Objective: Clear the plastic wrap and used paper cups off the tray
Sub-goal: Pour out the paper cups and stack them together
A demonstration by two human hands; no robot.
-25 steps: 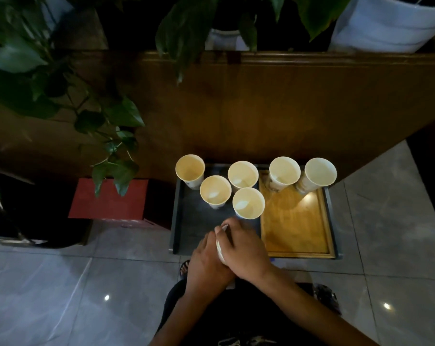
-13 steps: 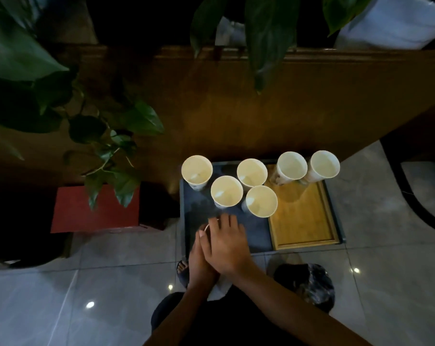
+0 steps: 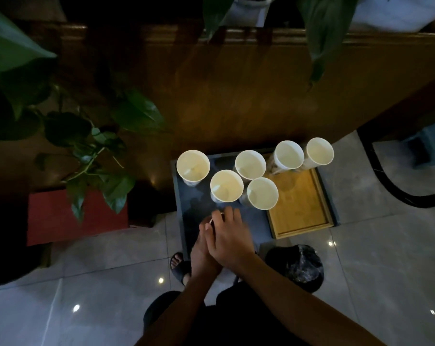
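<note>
I see six paper cups upright on a dark grey tray (image 3: 184, 221) with a smooth, faintly glossy bed. Four stand on the grey part: one at the far-left corner (image 3: 193, 166), one mid-back (image 3: 250, 164), one in front of those (image 3: 226, 185) and one toward the middle (image 3: 262, 193). Two more (image 3: 289, 154) and (image 3: 319, 151) stand along the far edge by a rectangular bamboo insert tray (image 3: 301, 208), honey-coloured with a raised rim, its bed bare. All the cups are round, pale cream inside; I cannot tell whether any holds liquid.

My right hand (image 3: 230, 239) lies over the left hand (image 3: 202, 248) above the tray's near grey part, right fingers (image 3: 227, 214) curled loosely downward. Between the hands a thin pale rim shows — something small is pinched there, but whether it is wrap or a cup I cannot tell. The left fingers are mostly hidden.

On the glossy stone floor tiles beside the tray sits a round bin lined with a crinkled black bag (image 3: 296, 265).
</note>
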